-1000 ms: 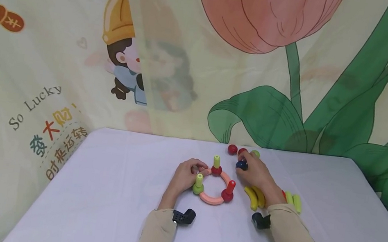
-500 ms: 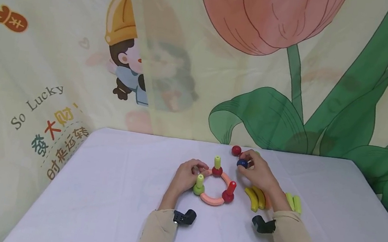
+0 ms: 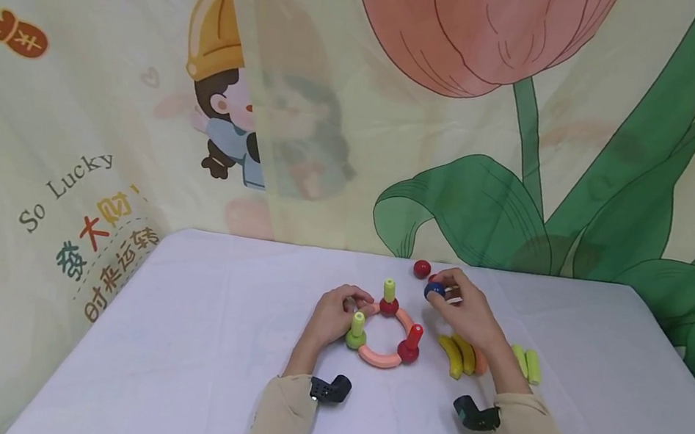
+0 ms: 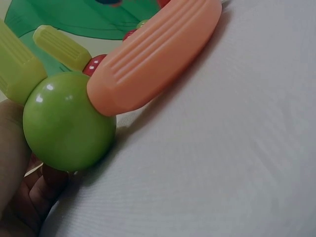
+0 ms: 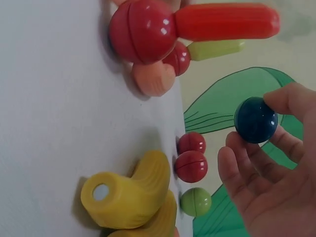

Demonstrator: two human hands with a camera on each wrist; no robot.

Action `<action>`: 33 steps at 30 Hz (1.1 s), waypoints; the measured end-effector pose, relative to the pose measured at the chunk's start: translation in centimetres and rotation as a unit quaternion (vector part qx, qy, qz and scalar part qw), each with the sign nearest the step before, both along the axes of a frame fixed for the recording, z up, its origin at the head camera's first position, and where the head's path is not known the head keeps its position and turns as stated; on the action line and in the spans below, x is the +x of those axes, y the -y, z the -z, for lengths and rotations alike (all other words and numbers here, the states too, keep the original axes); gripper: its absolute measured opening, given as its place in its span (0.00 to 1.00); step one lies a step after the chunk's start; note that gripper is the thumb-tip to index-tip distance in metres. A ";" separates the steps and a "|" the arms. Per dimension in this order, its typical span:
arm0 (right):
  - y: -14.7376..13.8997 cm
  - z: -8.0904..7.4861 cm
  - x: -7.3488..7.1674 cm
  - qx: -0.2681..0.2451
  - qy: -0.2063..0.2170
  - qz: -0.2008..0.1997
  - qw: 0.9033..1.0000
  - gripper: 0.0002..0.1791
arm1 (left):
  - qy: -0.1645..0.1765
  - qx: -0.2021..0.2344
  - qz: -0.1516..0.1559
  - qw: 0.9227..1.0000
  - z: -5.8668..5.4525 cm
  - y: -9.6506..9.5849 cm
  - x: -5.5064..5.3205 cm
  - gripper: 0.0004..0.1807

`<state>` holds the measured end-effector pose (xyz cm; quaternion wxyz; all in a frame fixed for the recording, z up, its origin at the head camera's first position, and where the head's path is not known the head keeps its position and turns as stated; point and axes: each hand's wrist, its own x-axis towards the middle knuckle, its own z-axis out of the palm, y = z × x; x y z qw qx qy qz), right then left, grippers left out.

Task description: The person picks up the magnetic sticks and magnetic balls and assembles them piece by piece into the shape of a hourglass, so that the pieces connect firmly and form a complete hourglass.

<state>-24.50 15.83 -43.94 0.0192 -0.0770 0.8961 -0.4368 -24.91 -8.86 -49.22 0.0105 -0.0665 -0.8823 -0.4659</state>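
My right hand point(image 3: 467, 312) pinches a dark blue ball point(image 5: 256, 120) between thumb and fingers, raised above the table. My left hand point(image 3: 334, 314) is at the left side of a ring of toy rods and balls point(image 3: 378, 360), its fingers curled at the ring's back-left. The ring has curved salmon rods point(image 4: 158, 54) joined by a green ball point(image 4: 69, 121) and two red balls. Short straight rods stand up from these balls: a red rod point(image 5: 227, 21) and two yellow-green ones. In the left wrist view, the green ball partly hides my left fingers.
Behind the ring lie two loose red balls point(image 5: 191, 166) and a green ball point(image 5: 196, 202). Curved yellow rods point(image 3: 451, 356), a salmon piece point(image 3: 481, 363) and yellow-green rods point(image 3: 532, 367) lie around my right forearm. A printed curtain hangs behind the table point(image 3: 170, 340).
My right hand has drawn slightly right, holding the blue ball a little higher between its fingertips. The right forearm now covers a red piece seen earlier. My left hand and the ring stay put.
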 end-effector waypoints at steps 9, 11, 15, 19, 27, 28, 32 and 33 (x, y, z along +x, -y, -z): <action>0.2 -0.8 1.3 -0.046 -0.020 -0.010 0.999 0.20 | -0.001 -0.001 0.002 1.000 -0.2 0.1 0.1 0.12; 0.2 -0.9 1.6 -0.053 -0.027 -0.015 0.998 0.21 | -0.001 -0.005 -0.001 1.000 -0.3 0.1 0.1 0.12; 0.2 -1.1 2.1 -0.066 -0.043 -0.026 0.997 0.20 | -0.002 -0.008 -0.002 1.000 -0.2 0.1 0.1 0.12; 0.2 -1.3 2.7 -0.067 -0.053 -0.034 0.996 0.18 | -0.008 0.015 0.013 1.000 -0.1 0.5 0.1 0.09; 0.1 -1.4 3.7 -0.068 -0.061 -0.064 0.994 0.18 | 0.028 0.223 0.086 0.971 -0.3 2.7 0.1 0.13; 0.2 -1.4 3.8 -0.069 -0.064 -0.069 0.993 0.18 | 0.035 0.249 0.100 0.963 -0.4 3.0 0.2 0.15; 0.3 -1.6 4.0 -0.066 -0.073 -0.078 0.992 0.18 | 0.064 0.332 0.174 0.925 -0.6 3.8 0.4 0.18; 0.3 -1.7 4.1 -0.066 -0.076 -0.081 0.992 0.17 | 0.069 0.345 0.192 0.916 -0.6 3.9 0.4 0.18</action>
